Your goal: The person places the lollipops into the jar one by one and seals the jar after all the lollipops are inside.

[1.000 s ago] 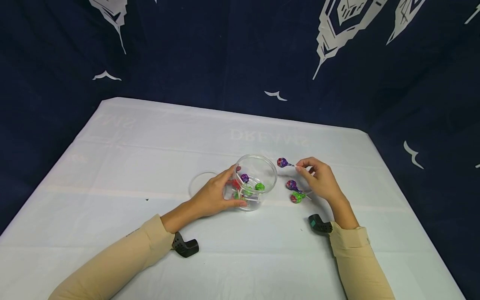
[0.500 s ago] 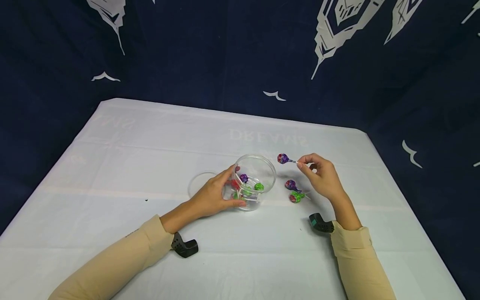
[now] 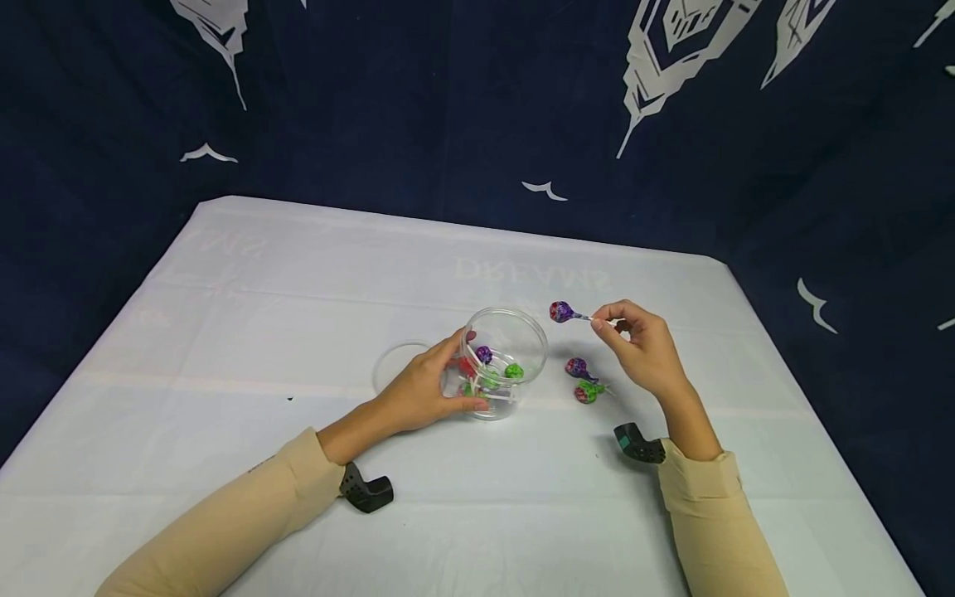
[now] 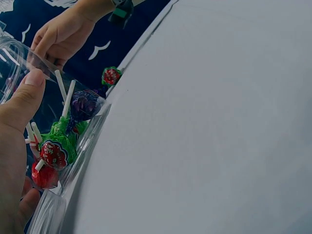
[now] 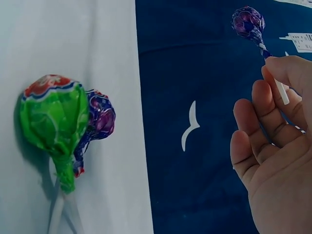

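Note:
A clear plastic jar (image 3: 501,406) stands open-topped on the white table, and my left hand (image 3: 419,390) grips its left side, thumb in front. Inside lie several wrapped lollipops; the left wrist view shows a purple lollipop (image 4: 85,105), a green lollipop (image 4: 57,148) and a red lollipop (image 4: 44,175). My right hand (image 3: 643,347) pinches the stick of another purple lollipop (image 3: 560,312) between thumb and index finger, raised to the right of the jar. Below that hand, a purple lollipop (image 3: 578,368) and a green lollipop (image 3: 587,391) lie close together on the table.
A clear round lid or ring (image 3: 388,361) lies on the table left of the jar, partly behind my left hand. The white cloth (image 3: 224,332) covers the table. A dark blue patterned curtain (image 3: 358,108) hangs beyond its far edge.
My right hand has risen slightly with the purple lollipop, away from the two on the table. The left hand and jar hold still.

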{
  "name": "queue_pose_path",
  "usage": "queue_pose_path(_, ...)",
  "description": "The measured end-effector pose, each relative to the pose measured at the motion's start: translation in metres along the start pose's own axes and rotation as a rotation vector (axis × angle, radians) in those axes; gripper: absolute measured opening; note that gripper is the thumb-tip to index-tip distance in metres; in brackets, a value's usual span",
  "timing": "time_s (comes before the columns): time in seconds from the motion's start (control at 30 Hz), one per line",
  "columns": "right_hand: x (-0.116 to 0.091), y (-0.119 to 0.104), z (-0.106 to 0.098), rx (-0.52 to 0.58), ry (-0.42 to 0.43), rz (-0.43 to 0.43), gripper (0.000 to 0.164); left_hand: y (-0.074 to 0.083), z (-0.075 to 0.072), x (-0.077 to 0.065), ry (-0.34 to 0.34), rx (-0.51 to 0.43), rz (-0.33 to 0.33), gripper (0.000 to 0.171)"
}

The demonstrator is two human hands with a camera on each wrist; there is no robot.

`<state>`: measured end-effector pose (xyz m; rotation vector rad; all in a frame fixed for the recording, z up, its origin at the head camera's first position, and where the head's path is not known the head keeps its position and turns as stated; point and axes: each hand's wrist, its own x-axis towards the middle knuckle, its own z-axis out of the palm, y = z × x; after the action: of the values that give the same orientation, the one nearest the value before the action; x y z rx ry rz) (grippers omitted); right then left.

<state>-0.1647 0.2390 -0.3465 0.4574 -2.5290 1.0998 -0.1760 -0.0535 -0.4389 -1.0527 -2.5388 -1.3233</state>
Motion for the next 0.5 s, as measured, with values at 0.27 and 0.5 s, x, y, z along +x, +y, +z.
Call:
queue_pose_path(0.27, 0.0014, -0.0115, -0.0023, 0.041, 0.025, -0.02, 0.005, -0.0009, -0.0003, -0.0003, 0.008, -0.01, 0.011, 0.102)
queue_pose_path(0.5, 0.0028, -0.0065, -0.002, 0.113, 0.038, -0.023, 0.006, 0.0001, -0.0013, -0.0002, 0.008, -0.017, 0.02, 0.101)
